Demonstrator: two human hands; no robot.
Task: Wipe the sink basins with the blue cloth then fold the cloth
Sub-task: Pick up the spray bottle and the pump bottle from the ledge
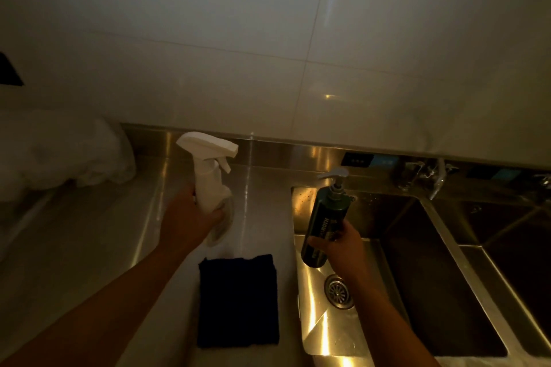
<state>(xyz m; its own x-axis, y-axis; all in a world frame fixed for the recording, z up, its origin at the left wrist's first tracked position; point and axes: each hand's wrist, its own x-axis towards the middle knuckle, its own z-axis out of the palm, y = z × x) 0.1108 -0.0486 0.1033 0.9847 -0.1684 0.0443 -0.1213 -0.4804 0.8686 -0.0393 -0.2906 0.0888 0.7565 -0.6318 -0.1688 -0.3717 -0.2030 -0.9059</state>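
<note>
The dark blue cloth (pixel 238 300) lies folded flat on the steel counter, just left of the sink. My left hand (pixel 186 219) grips a white spray bottle (pixel 208 176) above the counter, beyond the cloth. My right hand (pixel 338 243) holds a dark green pump bottle (pixel 323 223) tilted over the left sink basin (pixel 372 271), whose round drain (pixel 338 291) shows below the bottle. A second basin (pixel 512 235) lies further right.
The steel counter (pixel 98 235) stretches left, with a crumpled white plastic bag (pixel 59 155) at its back left. A tap (pixel 438 177) stands behind the basins against the steel backsplash. White wall tiles rise behind.
</note>
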